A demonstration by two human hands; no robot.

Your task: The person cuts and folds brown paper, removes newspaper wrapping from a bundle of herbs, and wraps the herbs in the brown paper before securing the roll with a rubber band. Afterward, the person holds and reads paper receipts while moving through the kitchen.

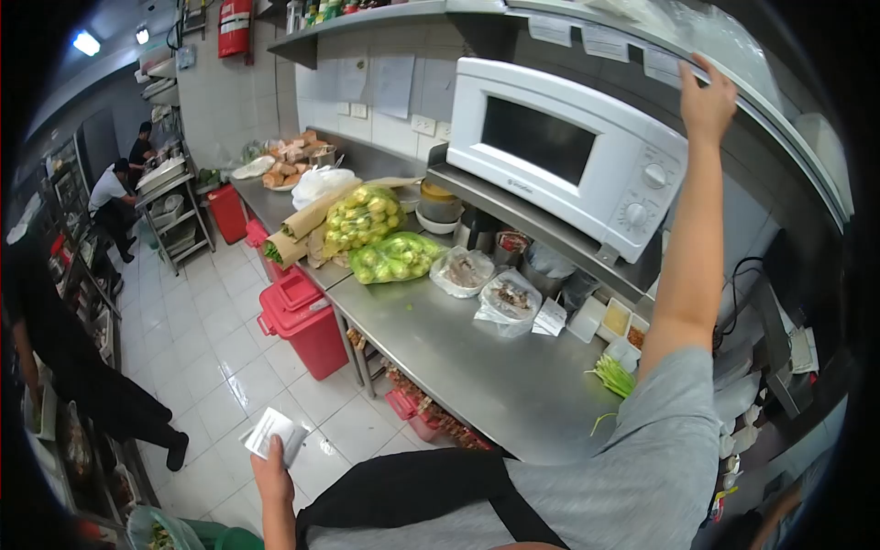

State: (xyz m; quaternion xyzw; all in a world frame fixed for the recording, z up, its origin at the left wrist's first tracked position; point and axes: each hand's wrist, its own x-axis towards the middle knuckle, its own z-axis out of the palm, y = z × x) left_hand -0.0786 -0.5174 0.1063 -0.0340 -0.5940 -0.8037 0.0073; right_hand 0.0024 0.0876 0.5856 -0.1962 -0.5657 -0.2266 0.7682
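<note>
My left hand (273,472) is closed on a small stack of white paper slips (276,434), held low over the tiled floor. Raised high on the right, my right hand (709,96) touches the edge of the overhead shelf (770,115), beside a row of hanging paper labels (662,67). Its fingers look spread, and nothing shows between them. Just left of that arm is a white microwave (541,137) on a metal shelf.
Below is a steel counter (440,367) bearing bags of green vegetables (394,258), plastic-wrapped bowls (507,301) and green stalks (612,374). Red bins (307,332) stand on the floor at its left. One person in black (78,367) is at far left; two people work farther back.
</note>
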